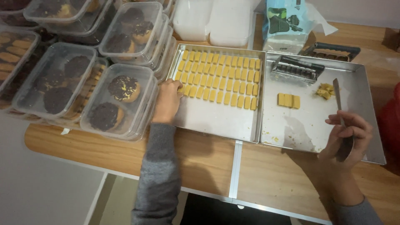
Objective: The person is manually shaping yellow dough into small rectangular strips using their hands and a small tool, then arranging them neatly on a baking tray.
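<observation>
Small yellow dough pieces (218,79) lie in neat rows on the left metal tray (216,121).
The left hand (167,100) touches the lowest row with loose fingers; the right hand (348,137) grips a knife (338,100).

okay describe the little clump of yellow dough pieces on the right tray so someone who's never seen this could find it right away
Two metal trays sit side by side on the wooden table; take the right tray. Near its middle lies a short row of yellow dough pieces, pressed together. Unlike the crumbly dough scrap beside it and the many rows in the left tray, it is a neat, lone strip.
</observation>
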